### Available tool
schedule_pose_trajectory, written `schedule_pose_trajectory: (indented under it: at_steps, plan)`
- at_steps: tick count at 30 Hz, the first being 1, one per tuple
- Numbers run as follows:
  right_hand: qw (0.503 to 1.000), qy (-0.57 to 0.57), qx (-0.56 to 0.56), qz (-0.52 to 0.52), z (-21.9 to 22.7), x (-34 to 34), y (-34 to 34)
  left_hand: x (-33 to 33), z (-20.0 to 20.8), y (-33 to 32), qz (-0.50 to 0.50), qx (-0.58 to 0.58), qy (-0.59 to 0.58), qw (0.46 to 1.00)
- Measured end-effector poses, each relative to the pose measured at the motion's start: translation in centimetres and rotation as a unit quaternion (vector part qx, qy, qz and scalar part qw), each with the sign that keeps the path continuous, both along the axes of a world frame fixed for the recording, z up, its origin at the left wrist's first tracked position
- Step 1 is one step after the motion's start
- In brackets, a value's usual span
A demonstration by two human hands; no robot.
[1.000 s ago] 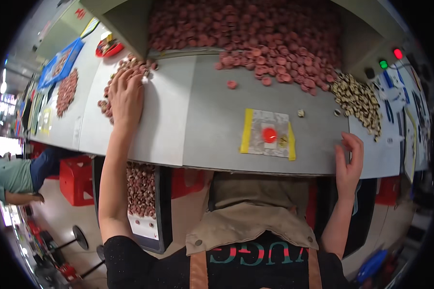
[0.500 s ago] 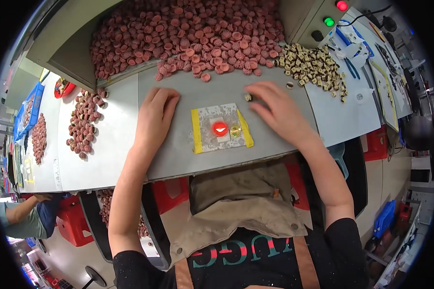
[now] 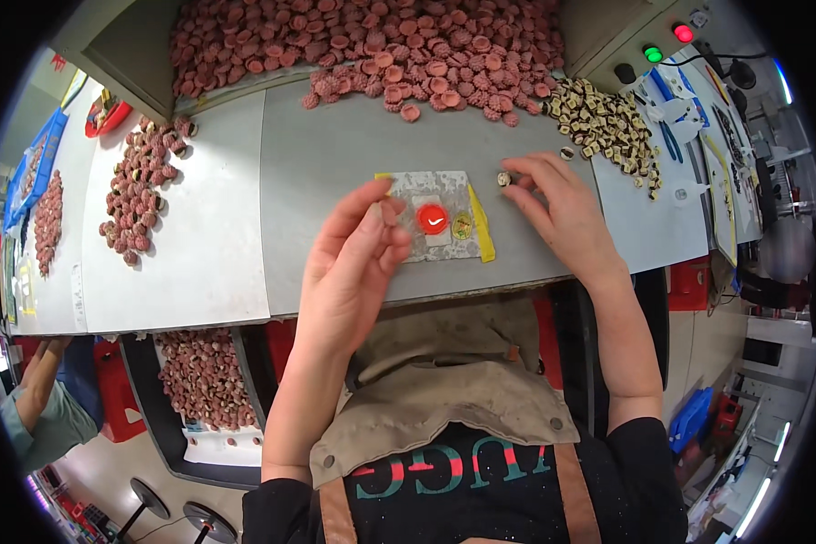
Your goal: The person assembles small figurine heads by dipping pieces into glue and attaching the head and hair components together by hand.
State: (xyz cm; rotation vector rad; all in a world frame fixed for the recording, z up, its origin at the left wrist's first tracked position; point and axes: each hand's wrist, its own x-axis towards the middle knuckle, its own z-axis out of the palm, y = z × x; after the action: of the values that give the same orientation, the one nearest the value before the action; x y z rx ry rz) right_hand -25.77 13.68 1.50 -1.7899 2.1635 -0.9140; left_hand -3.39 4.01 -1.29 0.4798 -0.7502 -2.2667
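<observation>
My right hand (image 3: 567, 213) pinches a small cream-and-dark block (image 3: 504, 180) between thumb and fingertips, just right of a taped plate. My left hand (image 3: 354, 263) is raised palm-up over the left side of that plate, fingers curled toward the thumb; what they hold, if anything, I cannot make out. The speckled grey plate (image 3: 444, 251) has yellow tape (image 3: 480, 222) along its sides. On it sit a round red piece (image 3: 432, 218) with a white mark, on a pale pad, and a round gold-yellow sticker (image 3: 461, 227).
Pink, bumpy cup-shaped pieces (image 3: 372, 45) are heaped at the back. Cream-and-dark blocks (image 3: 598, 122) lie in a pile at the right. Joined pieces (image 3: 140, 190) lie at left, and a dark bin (image 3: 204, 381) below holds more. Blue-handled pliers (image 3: 671, 140) rest far right. Another person's arm (image 3: 41, 385) shows lower left.
My left hand has moved from the table left of the plate to over its left edge, turning palm-up. My right hand still pinches the block. The whole view has shifted slightly.
</observation>
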Motion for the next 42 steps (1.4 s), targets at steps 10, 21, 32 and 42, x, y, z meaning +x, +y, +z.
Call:
schedule_pose_trajectory:
  at_steps: [10, 21, 32, 42]
  plan:
    - [0.992, 0.113, 0.049, 0.006, 0.5, 0.5, -0.9, 0.1, -1.4, 0.3, -0.029, 0.072, 0.076, 0.994]
    - [0.994, 0.028, 0.007, 0.11, 1.3, 5.0, -1.7, 0.3, -1.5, 0.1, -0.015, 0.077, 0.075, 0.994]
    - [0.989, 0.096, 0.008, 0.112, 0.0, 5.9, -2.7, 0.1, -1.3, 0.3, -0.016, 0.076, 0.076, 0.994]
    - [0.982, -0.18, 0.033, 0.055, 0.4, 5.3, -2.0, 0.0, -0.8, 0.3, -0.021, 0.081, 0.045, 0.996]
